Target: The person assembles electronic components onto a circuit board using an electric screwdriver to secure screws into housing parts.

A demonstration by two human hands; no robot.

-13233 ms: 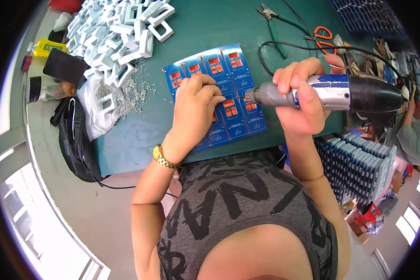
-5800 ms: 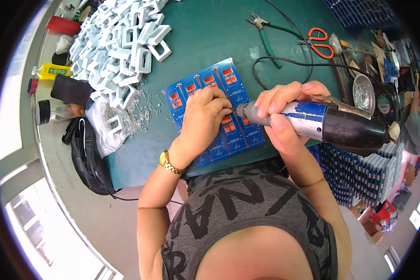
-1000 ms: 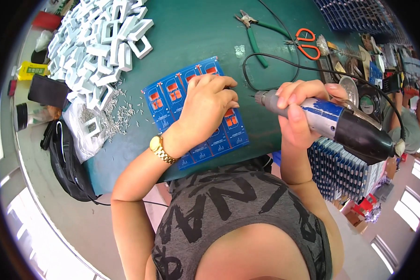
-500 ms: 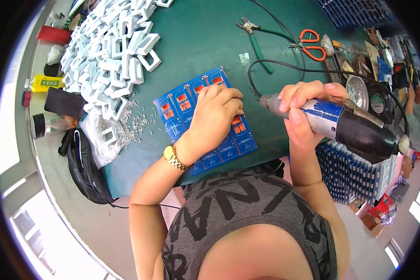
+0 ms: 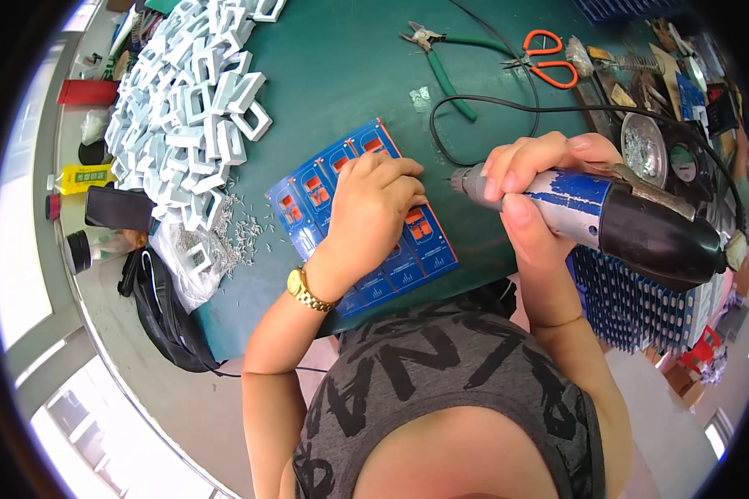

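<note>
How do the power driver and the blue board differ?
The power driver is thick and rounded; the blue board is flat. The driver is silver, blue and black; the board is blue with orange patches. The right grip holds the driver; the board lies under the left grip. Both show blue.

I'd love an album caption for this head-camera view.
Left hand over a blue panel, right hand around a blue, silver and black power tool; pale rectangular frames heaped at upper left.

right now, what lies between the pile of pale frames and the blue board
Small silvery screw-like pieces lie scattered on the green tabletop between the pile of pale frames and the blue board, as the head view shows.
</note>
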